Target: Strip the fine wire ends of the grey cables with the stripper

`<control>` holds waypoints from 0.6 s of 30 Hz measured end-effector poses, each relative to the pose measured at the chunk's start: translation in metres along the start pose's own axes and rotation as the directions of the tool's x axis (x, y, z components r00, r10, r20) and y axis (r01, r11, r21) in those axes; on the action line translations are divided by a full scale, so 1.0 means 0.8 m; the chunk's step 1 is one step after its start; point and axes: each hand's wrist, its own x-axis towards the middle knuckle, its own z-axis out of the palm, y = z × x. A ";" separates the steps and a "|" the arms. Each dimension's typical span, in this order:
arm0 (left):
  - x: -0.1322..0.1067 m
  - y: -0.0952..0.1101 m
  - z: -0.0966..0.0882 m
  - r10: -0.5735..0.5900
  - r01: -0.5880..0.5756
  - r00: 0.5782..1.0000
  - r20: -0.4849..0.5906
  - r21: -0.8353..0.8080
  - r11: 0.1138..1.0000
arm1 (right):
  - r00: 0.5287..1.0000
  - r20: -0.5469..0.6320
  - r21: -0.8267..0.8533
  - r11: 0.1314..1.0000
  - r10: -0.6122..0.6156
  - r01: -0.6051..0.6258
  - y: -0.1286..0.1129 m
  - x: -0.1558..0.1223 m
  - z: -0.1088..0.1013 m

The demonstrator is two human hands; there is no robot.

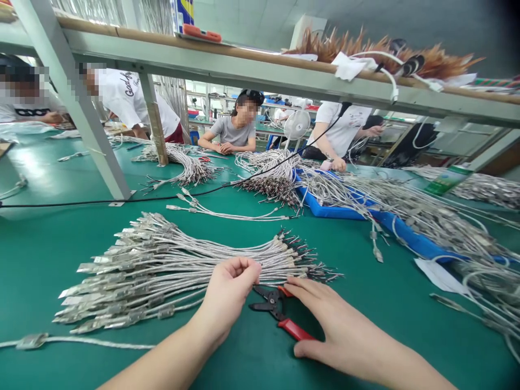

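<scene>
The left hand's [229,292] fingers [244,268] are bunched together, seemingly pinching a strand at the near edge of the cable bundle [162,265], which lies fanned just beyond them on the surface [385,303]. The right hand [333,330] lies flat, fingers [300,287] outstretched, over the red-handled cutters [272,303], not gripping them. This one bundle looks gathered. Well beyond the right fingers, a tangled heap [406,208] in the blue tray [325,210] lies unsorted.

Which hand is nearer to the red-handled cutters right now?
Right. The right hand lies flat over the cutters, touching their red handles. The left hand sits just beside their black tip, its fingers closed on the cable bundle.
</scene>
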 end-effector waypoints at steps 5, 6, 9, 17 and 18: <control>-0.001 0.003 -0.001 0.003 -0.002 1.000 0.019 -0.010 1.000 | 1.000 -0.003 -0.058 0.998 0.021 -0.021 0.003 -0.009 0.011; -0.002 0.004 -0.001 0.004 -0.004 1.000 0.022 -0.014 1.000 | 1.000 -0.015 -0.075 0.997 0.008 -0.010 0.002 -0.011 0.013; -0.003 0.005 0.000 0.015 -0.015 1.000 0.017 -0.028 1.000 | 0.998 -0.059 -0.117 0.993 -0.035 0.028 0.001 -0.018 0.015; -0.004 0.007 -0.001 0.027 -0.026 1.000 0.015 -0.053 0.998 | 0.968 -0.249 -0.006 1.000 0.019 -0.022 0.011 -0.021 0.021; -0.003 0.007 -0.002 0.027 -0.026 1.000 0.016 -0.056 0.998 | 0.965 -0.257 -0.016 0.999 0.043 -0.049 0.013 -0.022 0.024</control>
